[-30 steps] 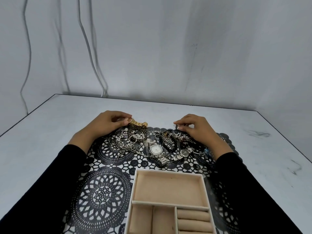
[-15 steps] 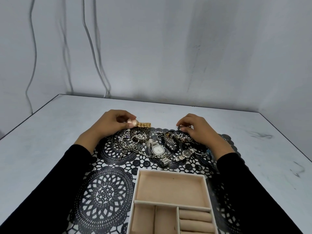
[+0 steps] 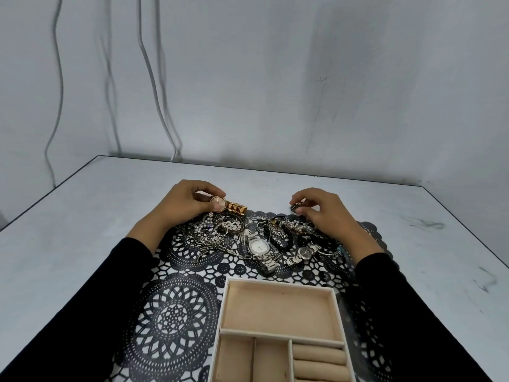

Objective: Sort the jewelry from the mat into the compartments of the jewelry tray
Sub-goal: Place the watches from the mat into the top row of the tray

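Note:
A heap of jewelry [image 3: 220, 232] lies on the far part of the black lace mat [image 3: 170, 312]: pearl strands, chains, rings, a silver watch [image 3: 259, 248] and a smaller silver watch [image 3: 303, 253]. My left hand [image 3: 184, 202] pinches a gold watch [image 3: 228, 205] by its face at the heap's far left edge, its strap sticking out to the right. My right hand [image 3: 322, 210] pinches a small dark piece [image 3: 295, 208] at the heap's far right. The beige jewelry tray [image 3: 337, 315] stands near me, its compartments bare.
The grey table [image 3: 82, 216] reaches to a wall behind, with cables [image 3: 154, 78] hanging there. The tray has one large far compartment, two narrow ones and a section of ring rolls [image 3: 316, 357]. My black sleeves lie along both sides of the mat.
My left hand has lifted the gold watch a little off the heap, so its face now shows. My right hand has risen with a small dark piece between its fingertips.

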The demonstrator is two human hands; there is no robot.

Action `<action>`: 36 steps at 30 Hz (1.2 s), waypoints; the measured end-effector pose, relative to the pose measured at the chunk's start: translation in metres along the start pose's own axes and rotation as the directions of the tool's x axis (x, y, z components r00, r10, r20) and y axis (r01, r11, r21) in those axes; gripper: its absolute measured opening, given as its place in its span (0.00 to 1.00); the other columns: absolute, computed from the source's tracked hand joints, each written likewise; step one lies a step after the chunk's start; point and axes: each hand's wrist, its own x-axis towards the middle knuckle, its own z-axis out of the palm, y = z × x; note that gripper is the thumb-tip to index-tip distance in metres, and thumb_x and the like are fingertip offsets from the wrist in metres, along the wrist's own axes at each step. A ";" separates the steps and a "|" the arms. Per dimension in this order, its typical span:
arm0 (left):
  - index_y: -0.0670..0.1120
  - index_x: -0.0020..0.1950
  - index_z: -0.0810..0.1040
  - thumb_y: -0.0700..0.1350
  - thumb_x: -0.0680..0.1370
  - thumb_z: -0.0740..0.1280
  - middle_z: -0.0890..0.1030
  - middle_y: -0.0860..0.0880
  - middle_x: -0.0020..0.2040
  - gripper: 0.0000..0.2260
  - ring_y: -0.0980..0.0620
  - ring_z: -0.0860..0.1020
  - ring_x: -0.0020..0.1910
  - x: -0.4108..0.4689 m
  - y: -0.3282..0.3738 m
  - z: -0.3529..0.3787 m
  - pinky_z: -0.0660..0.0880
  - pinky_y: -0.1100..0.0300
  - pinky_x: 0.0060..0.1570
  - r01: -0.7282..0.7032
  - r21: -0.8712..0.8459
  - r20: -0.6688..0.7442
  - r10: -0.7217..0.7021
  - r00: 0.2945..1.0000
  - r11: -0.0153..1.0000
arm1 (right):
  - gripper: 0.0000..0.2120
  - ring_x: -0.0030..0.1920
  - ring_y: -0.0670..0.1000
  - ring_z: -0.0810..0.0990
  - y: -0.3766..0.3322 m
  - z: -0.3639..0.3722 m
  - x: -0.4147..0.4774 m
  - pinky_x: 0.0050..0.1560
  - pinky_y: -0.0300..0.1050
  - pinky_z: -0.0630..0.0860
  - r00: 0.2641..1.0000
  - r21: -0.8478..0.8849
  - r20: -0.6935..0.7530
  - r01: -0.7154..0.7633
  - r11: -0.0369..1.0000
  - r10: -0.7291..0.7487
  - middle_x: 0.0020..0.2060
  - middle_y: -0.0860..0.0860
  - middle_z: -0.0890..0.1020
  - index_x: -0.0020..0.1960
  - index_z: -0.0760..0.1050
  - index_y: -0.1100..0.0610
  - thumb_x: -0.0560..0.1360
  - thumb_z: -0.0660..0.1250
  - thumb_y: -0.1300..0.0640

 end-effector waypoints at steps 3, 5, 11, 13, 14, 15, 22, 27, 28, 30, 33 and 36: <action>0.53 0.47 0.85 0.42 0.70 0.78 0.86 0.53 0.40 0.10 0.58 0.83 0.44 0.001 -0.001 0.000 0.72 0.63 0.48 0.007 0.006 0.003 -0.007 1.000 1.000 | 0.09 0.48 0.43 0.80 0.000 0.001 0.000 0.51 0.39 0.73 1.000 -0.002 0.003 -0.025 1.000 0.025 0.45 0.45 0.82 0.47 0.80 0.49 0.73 0.70 0.63; 0.53 0.47 0.85 0.42 0.70 0.78 0.86 0.51 0.42 0.09 0.56 0.83 0.45 0.001 -0.002 0.000 0.73 0.62 0.49 -0.007 0.026 0.017 0.007 1.000 1.000 | 0.09 0.48 0.43 0.80 0.000 0.000 0.000 0.52 0.39 0.73 0.999 -0.002 0.010 -0.035 0.999 0.035 0.45 0.45 0.82 0.47 0.80 0.48 0.73 0.70 0.62; 0.51 0.46 0.82 0.40 0.71 0.77 0.85 0.46 0.49 0.09 0.43 0.83 0.53 0.000 -0.006 -0.003 0.76 0.45 0.58 -0.075 0.000 0.051 0.075 0.996 0.997 | 0.09 0.48 0.42 0.79 0.000 0.001 -0.001 0.50 0.34 0.72 0.999 -0.002 0.016 -0.035 0.999 0.035 0.46 0.45 0.83 0.47 0.80 0.48 0.73 0.70 0.62; 0.51 0.44 0.82 0.40 0.71 0.77 0.86 0.47 0.48 0.08 0.42 0.82 0.53 0.000 -0.007 -0.002 0.76 0.44 0.59 -0.080 0.012 0.048 0.080 0.996 0.997 | 0.09 0.47 0.40 0.79 -0.001 0.000 -0.001 0.48 0.32 0.71 0.999 0.007 0.008 -0.041 0.999 0.040 0.45 0.44 0.83 0.47 0.80 0.48 0.73 0.70 0.62; 0.50 0.43 0.82 0.40 0.71 0.77 0.86 0.48 0.48 0.08 0.43 0.82 0.53 0.000 -0.007 -0.002 0.75 0.45 0.60 -0.080 0.015 0.048 0.080 0.996 0.997 | 0.09 0.47 0.40 0.79 -0.002 0.000 -0.002 0.47 0.31 0.71 0.999 0.010 0.008 -0.045 0.999 0.045 0.43 0.43 0.83 0.47 0.80 0.48 0.73 0.70 0.62; 0.50 0.43 0.82 0.40 0.71 0.77 0.86 0.49 0.48 0.07 0.45 0.82 0.52 0.001 -0.008 -0.002 0.75 0.46 0.61 -0.080 0.018 0.052 0.079 0.996 0.997 | 0.09 0.47 0.40 0.79 -0.002 0.000 -0.002 0.47 0.30 0.70 0.999 0.012 0.009 -0.048 0.999 0.048 0.43 0.42 0.82 0.48 0.80 0.49 0.74 0.70 0.62; 0.49 0.43 0.84 0.40 0.72 0.76 0.86 0.53 0.47 0.05 0.52 0.83 0.52 0.005 -0.007 -0.003 0.75 0.50 0.63 -0.077 0.149 0.076 0.066 0.995 0.986 | 0.09 0.47 0.43 0.78 -0.006 -0.002 -0.003 0.48 0.32 0.71 1.000 0.022 -0.017 -0.014 1.000 0.014 0.40 0.43 0.81 0.47 0.79 0.48 0.74 0.69 0.62; 0.51 0.44 0.84 0.42 0.73 0.76 0.86 0.56 0.47 0.04 0.55 0.83 0.51 0.006 -0.004 -0.006 0.76 0.54 0.62 -0.098 0.221 0.098 0.078 0.992 0.970 | 0.08 0.46 0.39 0.78 -0.011 -0.003 -0.003 0.48 0.27 0.70 0.997 0.101 -0.069 -0.020 0.995 0.027 0.39 0.41 0.81 0.48 0.79 0.49 0.73 0.70 0.61; 0.51 0.44 0.84 0.43 0.73 0.76 0.86 0.57 0.47 0.04 0.56 0.83 0.51 0.006 -0.003 -0.006 0.76 0.56 0.61 -0.105 0.240 0.102 0.083 0.991 0.965 | 0.08 0.46 0.40 0.79 -0.011 -0.004 -0.003 0.49 0.30 0.72 0.996 0.119 -0.079 -0.021 0.993 0.031 0.40 0.42 0.81 0.48 0.79 0.49 0.73 0.70 0.61; 0.50 0.45 0.84 0.43 0.73 0.76 0.86 0.57 0.46 0.03 0.55 0.83 0.51 0.005 -0.002 -0.006 0.75 0.58 0.59 -0.098 0.248 0.090 0.078 0.993 0.964 | 0.08 0.47 0.42 0.80 -0.011 -0.005 -0.002 0.52 0.36 0.75 0.995 0.164 -0.093 -0.022 0.986 0.038 0.42 0.45 0.82 0.48 0.80 0.49 0.73 0.70 0.61; 0.50 0.44 0.84 0.42 0.73 0.76 0.86 0.55 0.45 0.03 0.51 0.83 0.49 0.003 -0.003 -0.004 0.75 0.56 0.56 -0.068 0.184 0.056 0.058 0.997 0.981 | 0.08 0.49 0.45 0.82 -0.012 -0.005 -0.001 0.55 0.41 0.77 0.993 0.254 -0.110 -0.021 0.967 0.050 0.45 0.49 0.84 0.49 0.80 0.50 0.73 0.70 0.62; 0.52 0.43 0.84 0.42 0.74 0.74 0.85 0.56 0.41 0.04 0.54 0.80 0.41 0.002 -0.002 -0.002 0.74 0.57 0.49 -0.068 0.136 0.030 0.064 0.997 0.988 | 0.08 0.50 0.47 0.82 -0.012 -0.005 -0.001 0.56 0.42 0.77 0.991 0.350 -0.113 -0.032 0.936 0.076 0.45 0.50 0.84 0.49 0.80 0.52 0.73 0.70 0.63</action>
